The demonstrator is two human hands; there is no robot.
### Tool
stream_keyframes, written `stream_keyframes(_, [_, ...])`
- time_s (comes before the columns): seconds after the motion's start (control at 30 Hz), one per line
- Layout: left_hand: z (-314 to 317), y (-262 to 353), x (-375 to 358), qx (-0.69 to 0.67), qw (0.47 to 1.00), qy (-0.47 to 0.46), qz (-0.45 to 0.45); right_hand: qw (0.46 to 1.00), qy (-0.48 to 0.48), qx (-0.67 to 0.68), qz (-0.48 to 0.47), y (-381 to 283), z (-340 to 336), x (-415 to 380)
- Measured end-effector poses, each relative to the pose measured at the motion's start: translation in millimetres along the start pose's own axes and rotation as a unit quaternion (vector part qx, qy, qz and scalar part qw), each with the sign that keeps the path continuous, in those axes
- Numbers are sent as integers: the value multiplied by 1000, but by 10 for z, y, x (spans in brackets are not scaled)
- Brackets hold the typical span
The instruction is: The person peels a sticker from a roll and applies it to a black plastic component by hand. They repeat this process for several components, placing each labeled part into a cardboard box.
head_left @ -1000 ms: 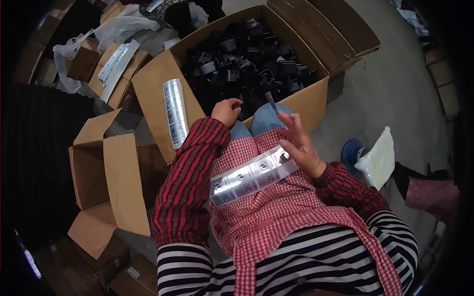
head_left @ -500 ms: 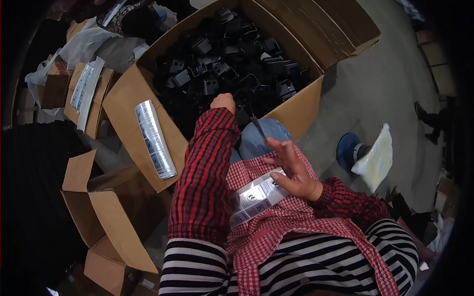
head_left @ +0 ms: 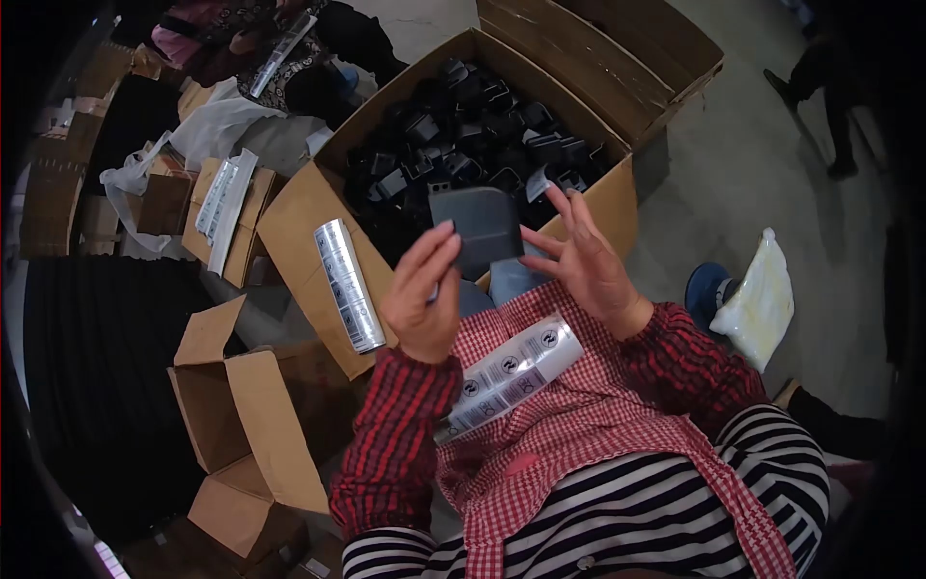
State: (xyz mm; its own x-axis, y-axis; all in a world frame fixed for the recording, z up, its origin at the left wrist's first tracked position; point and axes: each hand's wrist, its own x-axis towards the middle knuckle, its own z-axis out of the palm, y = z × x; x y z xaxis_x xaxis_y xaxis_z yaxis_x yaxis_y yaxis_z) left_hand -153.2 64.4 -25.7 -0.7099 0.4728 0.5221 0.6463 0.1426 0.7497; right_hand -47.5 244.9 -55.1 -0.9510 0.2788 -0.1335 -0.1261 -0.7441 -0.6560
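My left hand (head_left: 422,301) grips a black, block-like part (head_left: 475,230) with a flat face and a rounded corner, raised in front of the big carton. On the right, my right hand (head_left: 596,265) has its fingers spread, with a small silvery sticker (head_left: 537,183) at a fingertip. Its lower fingers are right at the edge of the black part. A sheet of silver stickers (head_left: 516,372) with printed symbols lies across my lap on the checked apron (head_left: 608,415).
Many similar black parts (head_left: 415,145) fill the open carton (head_left: 603,198). Another sticker sheet (head_left: 347,289) lies on its flap. An open box (head_left: 280,425) stands at left. A blue stool (head_left: 709,289) with a white pad (head_left: 757,304) is at right. Other people are at the back.
My left hand has come up out of the carton and back toward me with a black part in it. My right hand has risen beside it, with the sticker at its fingertip.
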Motion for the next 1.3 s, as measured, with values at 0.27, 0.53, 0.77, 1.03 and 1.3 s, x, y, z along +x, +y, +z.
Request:
stream_keyframes(0.27, [16,787,-479,-483,843,102,-214,959,-130,-233,-91,-174,465,-132])
stream_keyframes(0.53, [-147,856,-881,-392,853,-116,-325,832,-193,-515,-80,-139,532,-258])
stream_keyframes(0.77, [-240,954,-1050,-420,800,-56,-424,680,-166,-549,-458,-232,959,-480])
stream_keyframes(1.03, [-322,1030,-1055,-527,761,21,-378,956,-98,-263,-85,-103,866,-992])
stream_keyframes(1.3, [-465,1124,-1083,-468,808,-66,-352,929,-150,-314,-124,-35,782,-894])
